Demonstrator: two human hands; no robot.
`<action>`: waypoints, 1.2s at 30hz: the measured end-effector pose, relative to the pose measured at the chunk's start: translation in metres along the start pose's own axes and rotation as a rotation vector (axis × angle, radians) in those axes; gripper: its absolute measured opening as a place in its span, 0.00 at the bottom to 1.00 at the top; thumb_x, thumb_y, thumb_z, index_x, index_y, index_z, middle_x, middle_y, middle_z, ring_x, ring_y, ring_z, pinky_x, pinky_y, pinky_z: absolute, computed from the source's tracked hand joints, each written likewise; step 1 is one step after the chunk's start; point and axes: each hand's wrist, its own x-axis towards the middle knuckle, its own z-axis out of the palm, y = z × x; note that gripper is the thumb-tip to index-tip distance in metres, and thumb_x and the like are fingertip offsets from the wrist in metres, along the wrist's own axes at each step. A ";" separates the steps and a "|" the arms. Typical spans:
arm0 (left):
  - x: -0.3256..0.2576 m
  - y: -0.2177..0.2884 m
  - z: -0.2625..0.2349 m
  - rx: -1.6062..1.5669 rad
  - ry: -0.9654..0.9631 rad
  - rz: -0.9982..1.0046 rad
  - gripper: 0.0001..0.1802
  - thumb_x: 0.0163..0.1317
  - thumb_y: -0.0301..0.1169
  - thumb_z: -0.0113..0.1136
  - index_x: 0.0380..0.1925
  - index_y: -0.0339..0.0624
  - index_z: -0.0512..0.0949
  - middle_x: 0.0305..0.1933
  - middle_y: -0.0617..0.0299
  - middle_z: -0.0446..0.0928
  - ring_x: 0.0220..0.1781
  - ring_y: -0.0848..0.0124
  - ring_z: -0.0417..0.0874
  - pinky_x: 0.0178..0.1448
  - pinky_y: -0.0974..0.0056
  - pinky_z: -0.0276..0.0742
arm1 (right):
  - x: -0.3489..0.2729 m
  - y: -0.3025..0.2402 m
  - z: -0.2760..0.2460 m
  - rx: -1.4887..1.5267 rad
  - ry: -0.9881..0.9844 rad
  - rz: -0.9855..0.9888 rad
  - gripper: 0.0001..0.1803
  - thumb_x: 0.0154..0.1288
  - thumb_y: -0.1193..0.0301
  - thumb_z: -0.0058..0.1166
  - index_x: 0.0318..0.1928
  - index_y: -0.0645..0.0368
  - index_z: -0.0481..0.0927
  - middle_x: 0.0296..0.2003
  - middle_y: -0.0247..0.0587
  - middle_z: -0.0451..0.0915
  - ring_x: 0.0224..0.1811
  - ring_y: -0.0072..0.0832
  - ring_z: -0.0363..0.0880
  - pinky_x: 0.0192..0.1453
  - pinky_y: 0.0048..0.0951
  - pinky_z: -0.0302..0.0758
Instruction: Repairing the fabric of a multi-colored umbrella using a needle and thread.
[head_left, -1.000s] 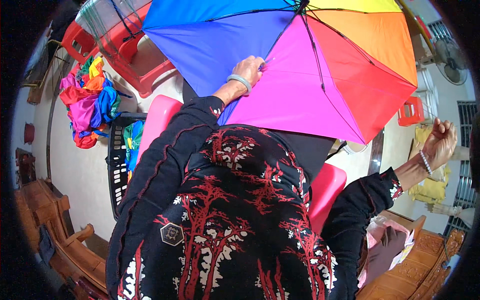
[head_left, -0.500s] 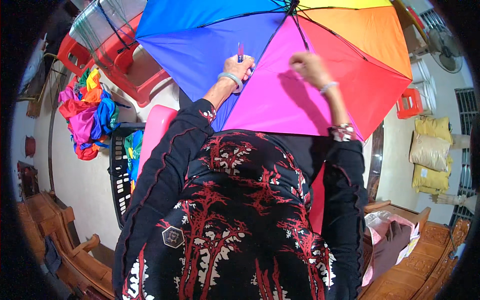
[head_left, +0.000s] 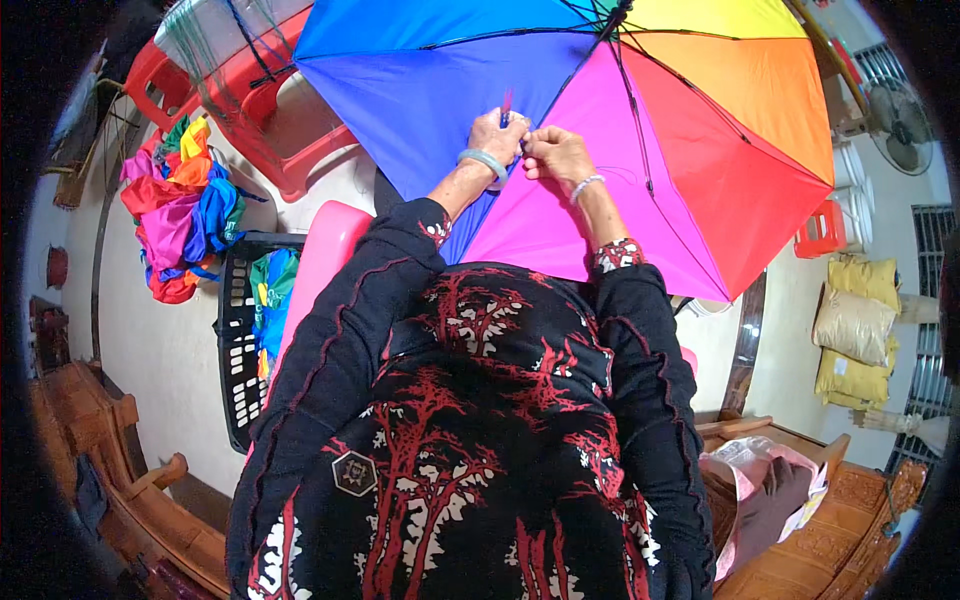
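An opened rainbow umbrella (head_left: 560, 215) spreads before me, its dark metal ribs and inner side showing. My left hand (head_left: 496, 140) is closed at the seam between the blue-violet and magenta panels. A slim tool with a blue and red end (head_left: 506, 108) sticks up out of that fist; the rest of it is hidden. My right hand (head_left: 558, 156) meets it at the same rib, thumb and fingers pinched together. Whatever lies in this pinch is too small to make out. A fine dark line, like loose thread, curves over the magenta cloth beside it.
At the left lies a heap of folded colourful umbrellas (head_left: 180, 220), near a black basket (head_left: 236, 340) holding more coloured cloth. Red stools (head_left: 290, 150) stand at the upper left. Carved wooden seats (head_left: 800, 530) flank me, and yellow sacks (head_left: 855, 330) are stacked on the right.
My right hand has come left and down from above the magenta panel to join my left hand. The umbrella has shifted slightly right in view.
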 end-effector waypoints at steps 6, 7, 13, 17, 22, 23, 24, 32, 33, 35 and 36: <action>0.009 -0.011 0.004 0.409 0.089 0.224 0.12 0.46 0.36 0.53 0.20 0.38 0.75 0.21 0.53 0.76 0.25 0.59 0.78 0.31 0.58 0.71 | -0.002 -0.041 -0.130 0.400 0.464 -0.058 0.06 0.51 0.81 0.41 0.21 0.72 0.70 0.21 0.51 0.73 0.18 0.33 0.73 0.23 0.31 0.75; 0.009 -0.009 0.007 0.429 0.060 0.229 0.12 0.46 0.37 0.53 0.20 0.38 0.75 0.22 0.52 0.76 0.28 0.57 0.78 0.34 0.57 0.71 | 0.002 -0.042 -0.168 0.377 0.593 -0.136 0.05 0.50 0.83 0.39 0.22 0.73 0.69 0.22 0.52 0.73 0.19 0.32 0.72 0.23 0.31 0.76; 0.012 -0.015 0.004 0.595 0.091 0.236 0.12 0.46 0.37 0.51 0.20 0.39 0.75 0.25 0.50 0.76 0.30 0.54 0.78 0.37 0.57 0.72 | -0.027 -0.065 -0.170 0.184 0.688 -0.195 0.05 0.50 0.84 0.42 0.30 0.70 0.69 0.25 0.50 0.73 0.22 0.32 0.76 0.25 0.29 0.79; 0.012 -0.016 0.009 0.586 0.010 0.222 0.13 0.46 0.37 0.50 0.21 0.38 0.76 0.26 0.47 0.76 0.32 0.53 0.78 0.37 0.56 0.72 | -0.017 -0.051 -0.121 -0.165 0.215 -0.115 0.04 0.53 0.80 0.44 0.32 0.67 0.70 0.25 0.46 0.74 0.22 0.29 0.76 0.24 0.27 0.77; 0.019 -0.028 0.009 0.606 0.056 0.263 0.12 0.46 0.36 0.51 0.20 0.38 0.75 0.26 0.47 0.76 0.31 0.53 0.78 0.37 0.55 0.72 | -0.001 -0.018 -0.047 -0.884 -0.099 -0.449 0.11 0.52 0.68 0.47 0.35 0.60 0.74 0.30 0.49 0.77 0.36 0.42 0.75 0.42 0.36 0.72; 0.019 -0.028 0.009 0.613 0.055 0.267 0.12 0.46 0.36 0.51 0.20 0.37 0.75 0.25 0.47 0.76 0.30 0.53 0.78 0.36 0.55 0.72 | -0.004 -0.016 -0.036 -0.879 -0.094 -0.442 0.11 0.52 0.68 0.47 0.35 0.60 0.74 0.30 0.49 0.77 0.36 0.42 0.75 0.42 0.36 0.72; 0.019 -0.026 0.008 0.621 0.058 0.273 0.12 0.46 0.36 0.52 0.20 0.37 0.75 0.25 0.47 0.76 0.30 0.53 0.78 0.36 0.55 0.72 | -0.005 -0.013 -0.026 -0.989 -0.075 -0.449 0.12 0.51 0.68 0.47 0.35 0.61 0.74 0.31 0.50 0.77 0.37 0.43 0.75 0.42 0.37 0.72; 0.013 -0.013 0.007 0.535 0.008 0.168 0.12 0.46 0.36 0.53 0.20 0.37 0.76 0.22 0.50 0.76 0.29 0.55 0.79 0.35 0.57 0.73 | 0.003 0.000 -0.038 -1.206 0.331 -0.213 0.12 0.53 0.68 0.42 0.32 0.62 0.74 0.30 0.54 0.77 0.35 0.47 0.76 0.40 0.44 0.72; 0.011 -0.010 0.004 0.540 0.003 0.167 0.12 0.46 0.36 0.53 0.20 0.37 0.76 0.22 0.50 0.76 0.29 0.55 0.79 0.35 0.57 0.73 | 0.001 0.000 -0.044 -1.205 0.429 -0.156 0.12 0.53 0.68 0.41 0.32 0.62 0.74 0.29 0.55 0.77 0.35 0.48 0.76 0.40 0.45 0.72; 0.003 0.005 0.007 0.671 -0.066 0.142 0.12 0.46 0.37 0.55 0.22 0.38 0.76 0.24 0.50 0.77 0.31 0.55 0.79 0.36 0.57 0.73 | -0.002 0.011 -0.064 -1.198 0.465 -0.136 0.11 0.53 0.69 0.41 0.32 0.62 0.74 0.29 0.55 0.76 0.35 0.48 0.76 0.40 0.45 0.72; -0.001 0.009 0.011 0.735 -0.101 0.131 0.12 0.45 0.37 0.56 0.22 0.38 0.77 0.26 0.50 0.77 0.32 0.55 0.79 0.37 0.57 0.74 | -0.004 0.016 -0.075 -1.194 0.490 -0.128 0.11 0.53 0.69 0.41 0.32 0.62 0.74 0.29 0.56 0.76 0.35 0.48 0.76 0.39 0.45 0.72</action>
